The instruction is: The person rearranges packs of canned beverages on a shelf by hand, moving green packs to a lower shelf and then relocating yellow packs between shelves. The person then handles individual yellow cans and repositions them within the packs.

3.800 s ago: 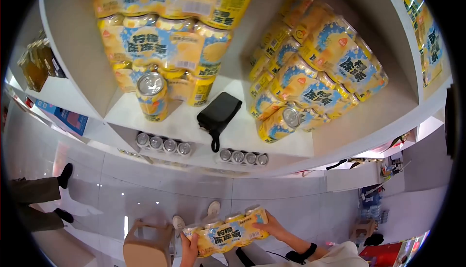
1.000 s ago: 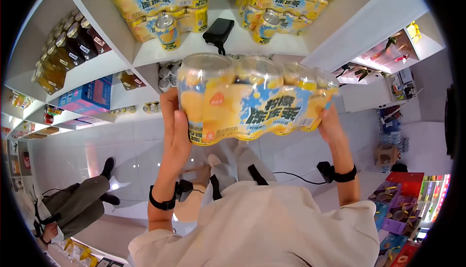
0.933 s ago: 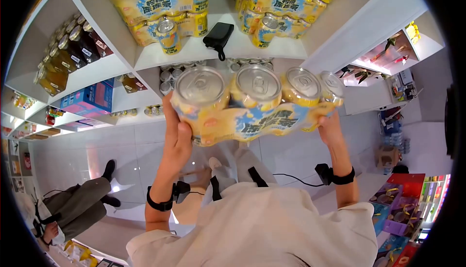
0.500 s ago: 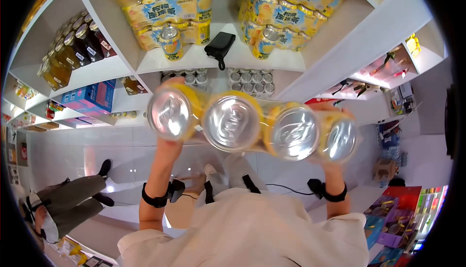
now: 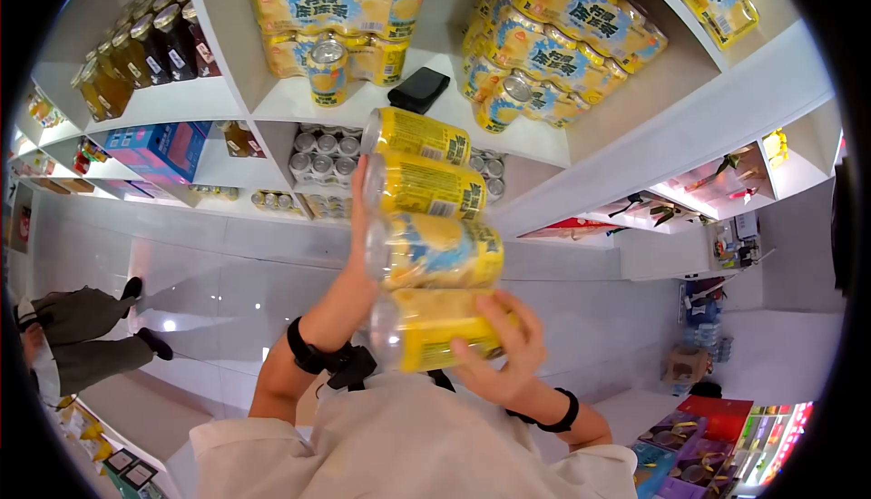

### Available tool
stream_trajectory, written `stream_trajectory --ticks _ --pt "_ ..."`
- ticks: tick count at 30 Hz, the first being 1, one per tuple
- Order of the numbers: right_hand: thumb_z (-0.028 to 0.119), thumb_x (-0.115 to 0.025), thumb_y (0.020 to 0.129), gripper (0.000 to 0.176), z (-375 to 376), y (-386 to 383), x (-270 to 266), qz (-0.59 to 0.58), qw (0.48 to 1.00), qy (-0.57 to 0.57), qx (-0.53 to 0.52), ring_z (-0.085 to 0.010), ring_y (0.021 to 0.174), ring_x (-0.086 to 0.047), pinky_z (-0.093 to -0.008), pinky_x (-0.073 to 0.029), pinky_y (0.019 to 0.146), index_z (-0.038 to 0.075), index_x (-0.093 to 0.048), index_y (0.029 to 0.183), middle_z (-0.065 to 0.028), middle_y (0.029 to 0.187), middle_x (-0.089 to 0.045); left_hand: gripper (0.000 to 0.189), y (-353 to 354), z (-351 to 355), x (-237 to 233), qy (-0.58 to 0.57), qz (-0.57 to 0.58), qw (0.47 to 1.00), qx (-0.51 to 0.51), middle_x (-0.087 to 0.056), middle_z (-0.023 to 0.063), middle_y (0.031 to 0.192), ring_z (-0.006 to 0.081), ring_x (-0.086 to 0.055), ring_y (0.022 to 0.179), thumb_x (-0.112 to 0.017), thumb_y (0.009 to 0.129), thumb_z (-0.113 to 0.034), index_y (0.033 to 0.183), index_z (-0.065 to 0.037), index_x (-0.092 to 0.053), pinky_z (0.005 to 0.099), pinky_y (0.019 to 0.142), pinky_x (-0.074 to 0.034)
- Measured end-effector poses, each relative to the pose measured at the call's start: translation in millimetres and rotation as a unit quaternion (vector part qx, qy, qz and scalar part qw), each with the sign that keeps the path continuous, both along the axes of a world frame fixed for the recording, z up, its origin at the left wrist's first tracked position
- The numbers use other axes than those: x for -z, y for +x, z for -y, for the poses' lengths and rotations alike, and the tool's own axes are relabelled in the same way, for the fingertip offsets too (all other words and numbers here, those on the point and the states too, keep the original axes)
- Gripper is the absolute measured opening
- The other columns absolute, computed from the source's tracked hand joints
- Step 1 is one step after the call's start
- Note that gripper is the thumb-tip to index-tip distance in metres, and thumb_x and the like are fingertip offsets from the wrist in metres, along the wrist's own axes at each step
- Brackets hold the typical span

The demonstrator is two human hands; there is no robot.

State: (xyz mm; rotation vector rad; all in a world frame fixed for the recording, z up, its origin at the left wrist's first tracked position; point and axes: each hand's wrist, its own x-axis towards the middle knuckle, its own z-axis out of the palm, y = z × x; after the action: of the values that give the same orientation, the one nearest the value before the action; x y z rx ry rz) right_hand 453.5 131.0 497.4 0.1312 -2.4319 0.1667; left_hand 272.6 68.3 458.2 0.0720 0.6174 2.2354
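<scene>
- Since half a second ago, the four-can pack (image 5: pixel 445 245) has swung round: then it ran side to side with silver can ends facing up, and now it runs away from the person's chest, printed sides up and silver ends toward the left.
- Held in the air over the floor (image 5: pixel 236 263), the pack overlaps the lower shelf in view at its far end.
- Right hand (image 5: pixel 504 350): now at the near end of the pack, thumb and fingers spread partly open around the nearest can, gripping it.
- Left hand (image 5: pixel 357 227): against the silver-end side of the pack, farther from the chest; its fingers are mostly hidden, so how far they curl cannot be told.
- On the shelf behind, a black object (image 5: pixel 419 90) lies between two stacks of similar packs, left (image 5: pixel 336 4) and right (image 5: pixel 567 27); one single can (image 5: pixel 327 73) stands before the left stack and another (image 5: pixel 504 104) before the right.
- Below, silver-topped cans (image 5: pixel 322 156) sit in rows, partly covered by the held pack.
- Dark jars (image 5: pixel 150 45) fill a compartment at left.
</scene>
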Motion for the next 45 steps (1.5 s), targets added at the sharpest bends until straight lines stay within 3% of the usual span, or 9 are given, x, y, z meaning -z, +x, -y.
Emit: stream_trajectory --ticks 3,8,12,15,20,24,30,38,45 --pt "0.010 -0.064 0.069 0.035 -2 2 4 -0.023 0.999 0.014 -0.018 -0.0302 0.088 -0.058 -0.0288 -0.055 0.063 0.026 -0.062 0.101 -0.0102 0.112 -0.058 0.066 19 -7 4 -0.024 -0.053 0.998 -0.036 -0.045 0.0159 0.125 0.0324 -0.047 0.110 -0.039 0.083 -0.059 0.130 -0.012 -0.038 0.0478 0.091 -0.040" --pt "0.012 -0.064 0.070 0.035 -1 4 5 -0.063 0.998 -0.005 -0.007 -0.0287 0.083 -0.059 -0.0276 -0.055 0.061 0.027 -0.061 0.101 -0.0082 0.110 -0.059 0.060 4 -1 18 0.122 0.114 0.980 0.112 -0.049 0.0151 0.121 0.0289 -0.053 0.105 -0.039 0.087 -0.053 0.129 -0.011 -0.039 0.0421 0.087 -0.045" --pt "0.023 -0.068 0.071 0.031 2 -3 0 -0.077 0.997 0.024 -0.012 -0.0276 0.080 -0.059 -0.0259 -0.052 0.057 0.027 -0.062 0.101 -0.0084 0.108 -0.060 0.051 5 0 34 0.038 0.124 0.987 0.099 -0.056 0.0123 0.112 0.0233 -0.060 0.093 -0.043 0.089 -0.044 0.126 -0.009 -0.041 0.0365 0.080 -0.050" --pt "0.035 -0.068 0.073 0.034 0 -1 -7 -0.024 0.991 -0.074 -0.110 -0.0286 0.082 -0.058 -0.0296 -0.051 0.057 0.024 -0.060 0.104 -0.0102 0.108 -0.059 0.053 2 -4 40 0.093 0.139 0.977 0.133 -0.056 0.0121 0.113 0.0240 -0.060 0.092 -0.042 0.088 -0.046 0.126 -0.009 -0.041 0.0369 0.080 -0.050" --pt "0.038 -0.062 0.079 0.048 -48 17 15 -0.068 0.955 -0.288 0.015 -0.0275 0.099 -0.052 -0.0359 -0.046 0.076 0.010 -0.049 0.115 -0.0152 0.113 -0.054 0.055 14 -3 35 0.109 0.154 0.967 0.170 -0.053 0.0121 0.115 0.0251 -0.057 0.095 -0.041 0.088 -0.048 0.127 -0.009 -0.039 0.0385 0.082 -0.047" --pt "0.042 -0.049 0.088 0.056 -101 -7 17 -0.045 0.799 -0.594 0.084 -0.0248 0.102 -0.050 -0.0346 -0.046 0.082 0.005 -0.035 0.128 -0.0163 0.112 -0.052 0.057 26 -4 30 0.122 0.175 0.956 0.204 -0.051 0.0120 0.118 0.0260 -0.055 0.098 -0.040 0.087 -0.049 0.128 -0.010 -0.038 0.0398 0.084 -0.045" --pt "0.052 -0.036 0.090 0.064 -162 -36 -10 0.215 0.558 -0.793 -0.117 -0.0211 0.094 -0.058 -0.0345 -0.053 0.069 0.008 -0.027 0.135 -0.0162 0.121 -0.048 0.059 40 -2 24 0.130 0.191 0.945 0.232 -0.049 0.0119 0.121 0.0273 -0.051 0.103 -0.039 0.087 -0.052 0.129 -0.010 -0.037 0.0416 0.087 -0.042" --pt "0.037 -0.056 0.082 0.071 -167 -44 8 0.368 0.571 -0.730 -0.069 -0.0174 0.096 -0.059 -0.0310 -0.054 0.050 0.006 -0.023 0.138 -0.0106 0.125 -0.046 0.062 34 -14 15 0.119 0.174 0.947 0.243 -0.045 0.0118 0.125 0.0291 -0.046 0.108 -0.037 0.086 -0.055 0.131 -0.011 -0.035 0.0441 0.091 -0.038" --pt "0.024 -0.064 0.076 0.071 -134 -12 -3 0.142 0.623 -0.769 -0.014 -0.0186 0.102 -0.056 -0.0274 -0.045 0.084 0.004 -0.031 0.135 -0.0106 0.121 -0.051 0.065 16 13 17 0.058 0.153 0.963 0.213 -0.041 0.0118 0.129 0.0307 -0.042 0.113 -0.035 0.085 -0.057 0.132 -0.012 -0.033 0.0463 0.094 -0.035"
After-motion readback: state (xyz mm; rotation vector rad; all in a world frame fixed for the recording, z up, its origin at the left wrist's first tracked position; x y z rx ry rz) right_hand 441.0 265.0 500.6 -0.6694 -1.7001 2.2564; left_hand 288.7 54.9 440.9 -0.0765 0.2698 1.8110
